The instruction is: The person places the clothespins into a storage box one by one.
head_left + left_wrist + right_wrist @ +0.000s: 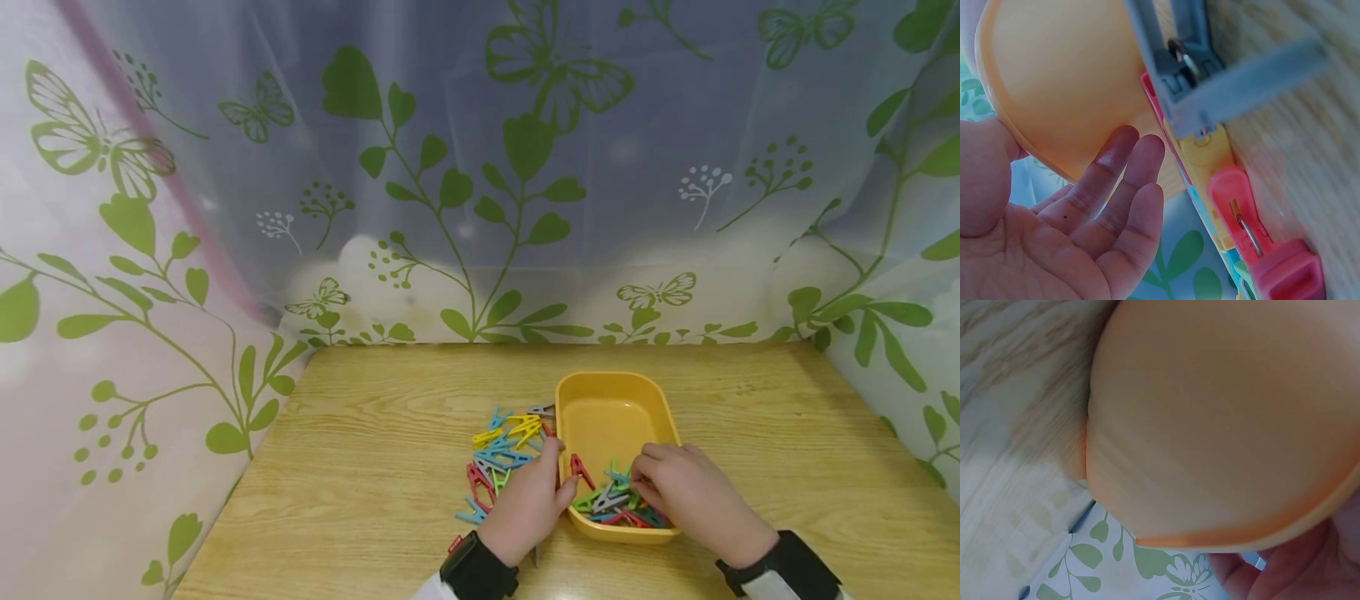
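A yellow plastic basin (617,421) stands on the table with several coloured clothespins (611,500) heaped at its near end. My left hand (523,507) holds the basin's left side, thumb over the rim and fingers along the outer wall (1060,75). Over the right rim reaches my right hand (693,493), its bent fingers down among the clothespins. Whether it pinches one I cannot tell; the basin wall (1229,425) hides its fingertips in the right wrist view. Left of the basin lies a loose spread of clothespins (504,457) in blue, yellow, red, green and grey.
A grey clothespin (1188,75) and a red clothespin (1254,231) lie close to my left hand. The wooden table (375,467) ends at a patterned curtain (465,208) at the back, with more curtain along both sides.
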Available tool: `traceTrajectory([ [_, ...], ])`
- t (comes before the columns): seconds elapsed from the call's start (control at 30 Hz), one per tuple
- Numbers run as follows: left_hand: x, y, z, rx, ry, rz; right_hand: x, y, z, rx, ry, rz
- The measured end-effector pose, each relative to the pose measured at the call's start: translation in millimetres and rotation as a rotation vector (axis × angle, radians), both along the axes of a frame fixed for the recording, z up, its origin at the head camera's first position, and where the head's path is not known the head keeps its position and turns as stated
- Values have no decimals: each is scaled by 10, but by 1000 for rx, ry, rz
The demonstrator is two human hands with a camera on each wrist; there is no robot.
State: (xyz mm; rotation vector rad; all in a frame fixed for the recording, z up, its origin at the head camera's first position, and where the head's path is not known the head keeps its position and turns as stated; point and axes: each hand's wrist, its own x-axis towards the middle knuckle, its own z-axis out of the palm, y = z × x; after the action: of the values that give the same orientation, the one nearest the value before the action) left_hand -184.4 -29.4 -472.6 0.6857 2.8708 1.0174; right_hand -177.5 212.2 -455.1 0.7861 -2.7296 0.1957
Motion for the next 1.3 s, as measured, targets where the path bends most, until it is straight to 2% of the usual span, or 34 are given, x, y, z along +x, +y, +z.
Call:
traceTrajectory([
  [0.17,-5,4,-7,-11,6,8,-18,9,14,-17,13,20],
  [0.3,-14,6,-12,-21,13,10,-42,25,103,-46,12,-2],
  [0.4,-16,6,-12,-26,21,9,-81,50,173,-98,45,-33],
  [0.53,-17,5,-9,-29,28,11,-173,93,210,-234,56,-107],
  [0.67,-16,5,-6,-19,10,12,-280,136,179,-361,-13,-204],
  [0.87,-12,9,-11,-15,3,9,-411,187,67,-444,-104,-282],
  [1.1,-9,14,-9,-9,4,5,-492,219,-41,-508,-259,-324],
  [1.3,-10,8,-14,-4,4,7,-511,224,-87,-536,-345,-318],
])
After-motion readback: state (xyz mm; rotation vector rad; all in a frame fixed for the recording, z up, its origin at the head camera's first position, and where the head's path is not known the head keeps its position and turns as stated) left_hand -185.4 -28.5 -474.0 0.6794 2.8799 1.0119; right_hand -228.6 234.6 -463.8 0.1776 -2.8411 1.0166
